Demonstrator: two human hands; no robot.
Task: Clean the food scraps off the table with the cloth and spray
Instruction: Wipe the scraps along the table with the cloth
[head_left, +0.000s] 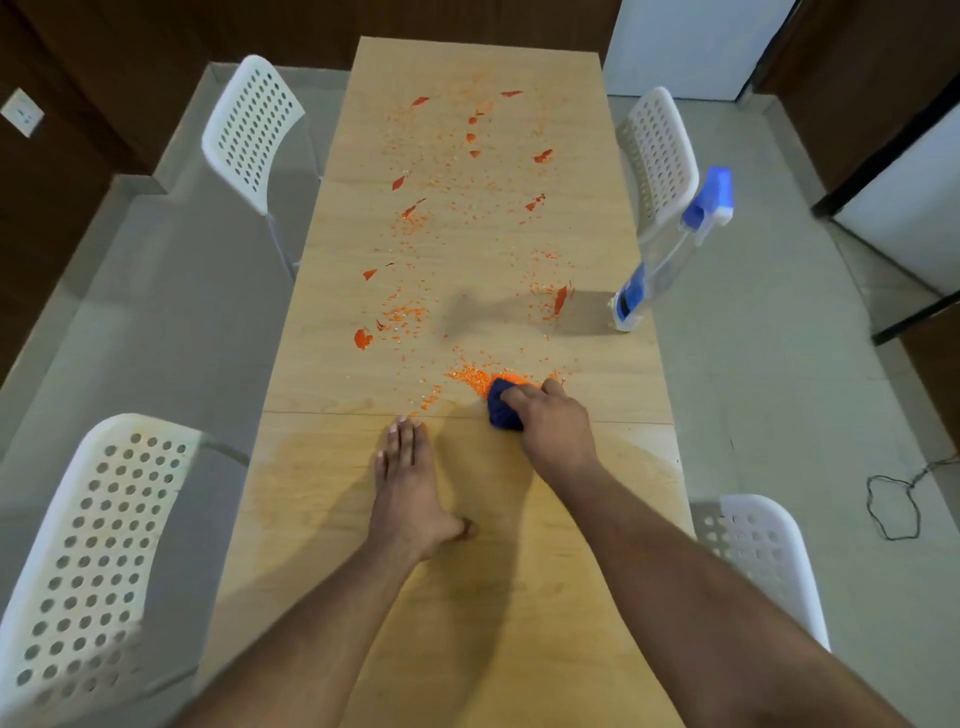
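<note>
A long wooden table (467, 571) runs away from me. Orange and red food scraps (441, 234) are strewn along its middle and far half, with a denser heap (475, 378) near the centre. My right hand (550, 421) grips a bunched dark blue cloth (501, 410) and presses it on the table right behind that heap. My left hand (408, 486) lies flat on the wood with straight fingers, to the left of the cloth. A clear spray bottle (670, 254) with a blue trigger head stands at the table's right edge.
White perforated chairs stand at the sides: far left (249, 135), near left (88, 566), far right (660, 156), near right (763, 551). A black cable (893, 506) lies on the grey floor to the right. The near tabletop looks damp.
</note>
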